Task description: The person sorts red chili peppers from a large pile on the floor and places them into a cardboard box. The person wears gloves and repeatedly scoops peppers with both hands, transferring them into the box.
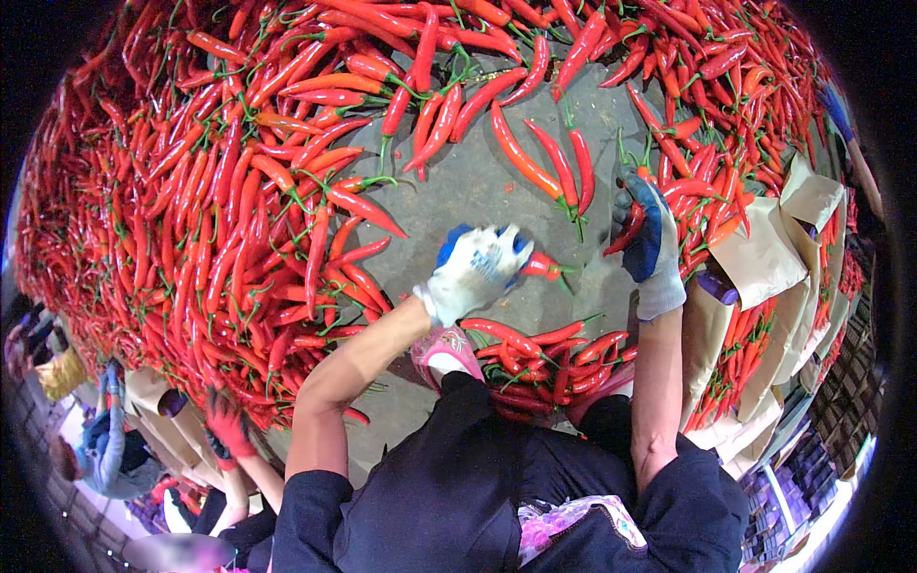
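Observation:
My left hand, in a white knit glove with blue coating, is closed around red chili peppers whose green stems point right. My right hand, gloved alike with its blue palm showing, holds a few red chilies at the right edge of the bare grey floor patch. Several long chilies lie fanned out just beyond my hands. A small pile of chilies rests between my feet, close to my pink patterned shoe.
A great heap of red chilies curves around the left and far side. Brown paper-lined boxes filled with chilies stand at the right. Co-workers are at the lower left, one with red gloves at the heap's edge; another arm shows far right.

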Demonstrator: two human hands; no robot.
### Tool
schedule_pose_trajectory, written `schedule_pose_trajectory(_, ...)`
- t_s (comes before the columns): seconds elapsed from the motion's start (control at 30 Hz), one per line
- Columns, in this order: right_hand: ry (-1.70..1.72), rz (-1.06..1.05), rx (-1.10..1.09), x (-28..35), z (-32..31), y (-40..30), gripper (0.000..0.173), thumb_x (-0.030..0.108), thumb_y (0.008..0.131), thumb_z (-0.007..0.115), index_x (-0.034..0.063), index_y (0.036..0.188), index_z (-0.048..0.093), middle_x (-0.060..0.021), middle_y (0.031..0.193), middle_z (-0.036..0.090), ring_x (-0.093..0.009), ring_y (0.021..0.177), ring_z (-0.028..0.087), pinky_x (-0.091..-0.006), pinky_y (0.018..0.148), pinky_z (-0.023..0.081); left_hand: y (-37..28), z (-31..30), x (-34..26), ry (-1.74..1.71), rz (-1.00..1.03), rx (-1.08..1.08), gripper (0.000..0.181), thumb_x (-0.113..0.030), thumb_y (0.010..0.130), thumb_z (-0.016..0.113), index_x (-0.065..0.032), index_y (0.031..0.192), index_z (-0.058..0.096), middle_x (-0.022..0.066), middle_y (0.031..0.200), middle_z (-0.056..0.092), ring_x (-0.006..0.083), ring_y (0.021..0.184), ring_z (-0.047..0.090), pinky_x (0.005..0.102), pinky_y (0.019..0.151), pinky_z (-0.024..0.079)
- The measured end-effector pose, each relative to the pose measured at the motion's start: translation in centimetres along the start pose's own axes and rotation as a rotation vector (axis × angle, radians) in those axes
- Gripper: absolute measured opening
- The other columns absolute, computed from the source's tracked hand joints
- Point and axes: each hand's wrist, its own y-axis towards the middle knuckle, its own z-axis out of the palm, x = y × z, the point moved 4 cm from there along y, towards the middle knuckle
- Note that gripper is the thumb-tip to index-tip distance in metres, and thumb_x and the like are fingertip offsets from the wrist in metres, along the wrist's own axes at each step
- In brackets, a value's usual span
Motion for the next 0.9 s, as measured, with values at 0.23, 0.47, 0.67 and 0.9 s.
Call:
schedule_pose_trajectory(0.23,-1.001,-0.763,0.131,0.5,7.1,-1.8,0.038,0.030,0.079,0.070,0.0018,0.104,0.062,-0.0129,0.085,0.067,-0.026,0.074,0.065,-0.0363,0.066,0.050,-3.1,0.9,-1.2,-0.233,0.213,0.042,0.054,-0.028,0.067,0.073,-0.0114,0.116,0.056,0.0116,0.112,0.057,0.0278,0.090,0.062,0.0396,0.074,0.052)
schedule_pose_trajectory(0.47,-1.289,-0.455,0.265,-0.6,9.5,-2.2,0.041,0.037,0.077,0.066,0.0056,0.103,0.065,-0.0207,0.097,0.065,-0.036,0.091,0.062,-0.0420,0.079,0.049,-4.3,-1.3,1.4,-0.969,-0.062,-0.258,0.049,-0.015,0.073,0.069,-0.0053,0.120,0.056,0.0134,0.098,0.066,0.0282,0.086,0.066,0.0367,0.079,0.051)
schedule_pose_trajectory(0.67,-1.516,-0.810,0.535,-0.1,12.0,-2.1,0.054,0.033,0.077,0.067,0.0136,0.125,0.052,-0.0149,0.102,0.063,-0.034,0.090,0.063,-0.0419,0.077,0.050,-7.0,0.0,2.3,-1.973,-0.571,-0.415,0.043,-0.022,0.086,0.058,0.0012,0.122,0.052,0.0103,0.100,0.065,0.0177,0.094,0.061,0.0297,0.084,0.047)
schedule_pose_trajectory(0.9,-1.967,-0.711,0.488,-0.4,14.3,-0.6,0.039,0.023,0.078,0.063,0.0114,0.114,0.054,-0.0141,0.097,0.064,-0.031,0.090,0.064,-0.0422,0.075,0.051,-6.9,0.5,2.7,-2.308,-0.642,-0.585,0.040,-0.022,0.089,0.055,0.0000,0.123,0.051,0.0110,0.105,0.064,0.0208,0.098,0.062,0.0304,0.085,0.048)
